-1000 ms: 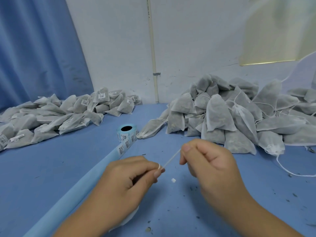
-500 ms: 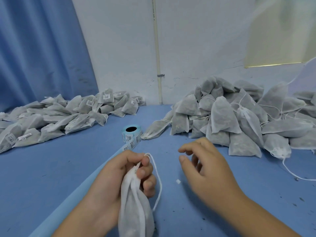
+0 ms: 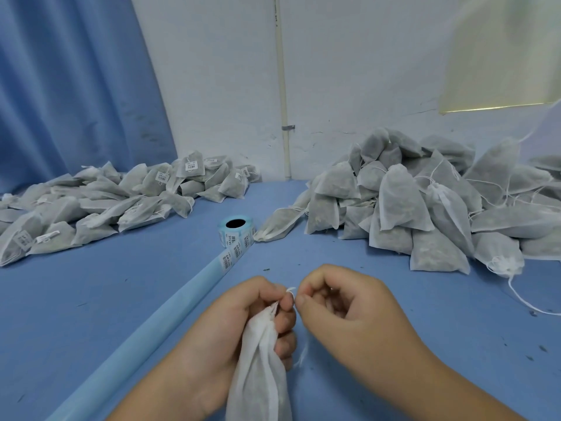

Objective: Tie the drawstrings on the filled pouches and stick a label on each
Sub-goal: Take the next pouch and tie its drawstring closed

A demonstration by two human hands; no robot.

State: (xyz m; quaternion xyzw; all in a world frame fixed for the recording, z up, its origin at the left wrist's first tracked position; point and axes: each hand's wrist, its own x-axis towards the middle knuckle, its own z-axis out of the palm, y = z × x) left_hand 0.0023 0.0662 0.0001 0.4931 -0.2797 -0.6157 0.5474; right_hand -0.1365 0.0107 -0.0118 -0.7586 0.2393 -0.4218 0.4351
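L hand (image 3: 236, 338) was clenched round the gathered neck of a pouch (image 3: 261, 375), low centre of view, just above the table (image 3: 91, 299), with the pouch body hanging toward the bottom edge. R hand (image 3: 349, 311) had its fingers curled in, thumb & forefinger pinching the drawstring (image 3: 290, 291) right at the pouch mouth, close against the L fingertips. A loose string end dangled between the two hands. The table was blue w/ dark crumbs scattered on it, mostly on the R side. A label roll (image 3: 236, 230) sat mid-table, core hole showing. A pale blue liner (image 3: 151, 329) ran from it toward the lower L corner, w/ a few barcode labels at the roll end. Behind were a blue curtain (image 3: 69, 86) on the L, a scuffed white wall (image 3: 349, 71) w/ a thin white pipe (image 3: 282, 86) running up it, and a blurred yellowish panel (image 3: 501, 50) top R. The L pile (image 3: 106, 205) of pouches was spread low along the table edge, several showing white labels. The R pile (image 3: 425, 202) was heaped higher against the wall, w/ strings trailing. One pouch at its front had a string running out over the table. A grey-green fill showed through the fabric in both piles; couldn't tell what it was. The fill in the held pouch was barely visible.
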